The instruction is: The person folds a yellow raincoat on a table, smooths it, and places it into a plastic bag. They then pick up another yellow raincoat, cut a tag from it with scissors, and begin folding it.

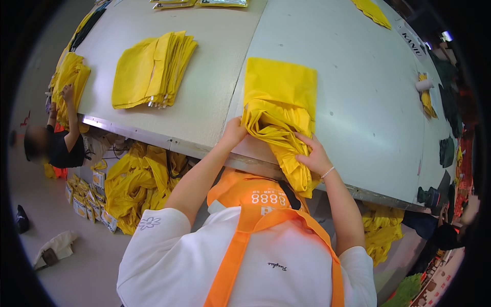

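A yellow garment (pixel 280 79) of thin, slightly shiny fabric, perhaps a raincoat, lies at the table's front edge before me. Its far part is smooth and flat; the near part is bunched in loose folds and droops over the edge toward my orange apron. With fingers closed, my left hand (pixel 235 131) grips the bunched fabric at its left side; the fingertips are partly hidden. On the right side of the folds, my right hand (pixel 315 156) has its thumb and fingers closed on the fabric. A bracelet circles that wrist.
A pale table (pixel 358 128) spreads ahead. Left of my work stands a stack of folded yellow garments (pixel 148 71). Beneath the table edge lies a yellow heap (pixel 140 179) beside small packets (pixel 89 199). Another person (pixel 66 138) handles yellow fabric at the far left.
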`<control>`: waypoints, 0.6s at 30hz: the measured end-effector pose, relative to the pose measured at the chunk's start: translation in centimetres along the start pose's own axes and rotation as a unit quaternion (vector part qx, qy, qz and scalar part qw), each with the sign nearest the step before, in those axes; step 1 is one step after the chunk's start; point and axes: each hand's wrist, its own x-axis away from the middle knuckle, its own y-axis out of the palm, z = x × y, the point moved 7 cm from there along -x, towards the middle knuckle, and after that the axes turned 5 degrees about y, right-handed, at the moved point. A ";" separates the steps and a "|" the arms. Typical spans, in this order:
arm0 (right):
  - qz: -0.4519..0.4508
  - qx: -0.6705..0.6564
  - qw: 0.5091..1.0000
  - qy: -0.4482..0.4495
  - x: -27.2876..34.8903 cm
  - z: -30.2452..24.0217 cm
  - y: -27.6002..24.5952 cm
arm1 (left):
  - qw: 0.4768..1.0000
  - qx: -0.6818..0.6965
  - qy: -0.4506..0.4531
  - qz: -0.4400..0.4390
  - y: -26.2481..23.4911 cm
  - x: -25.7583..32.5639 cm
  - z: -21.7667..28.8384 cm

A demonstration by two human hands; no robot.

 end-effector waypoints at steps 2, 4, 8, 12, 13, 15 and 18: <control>0.029 0.078 0.996 0.014 -0.1 -1.7 -0.9 | 0.984 -0.039 0.125 0.121 -1.8 0.1 2.2; 0.066 0.150 0.985 0.062 0.2 -3.5 -2.0 | 0.975 -0.075 0.160 0.133 -4.5 2.2 7.1; 0.123 0.152 0.980 0.039 -0.8 -5.3 -2.2 | 0.930 -0.147 0.280 0.189 -2.5 5.2 10.2; 0.157 0.048 0.986 0.002 -2.4 -4.5 -3.2 | 0.976 -0.029 0.171 0.133 -1.6 3.7 6.8; 0.153 0.015 0.988 0.013 -2.6 -3.8 -3.4 | 0.982 -0.016 0.156 0.102 -1.3 3.5 6.4; 0.148 -0.048 0.987 0.027 -3.0 -2.8 -3.2 | 0.991 0.012 0.126 0.036 -0.1 3.8 6.0; 0.137 -0.103 0.985 0.022 -4.0 -2.6 -2.7 | 0.958 -0.091 0.271 -0.024 5.1 6.4 8.3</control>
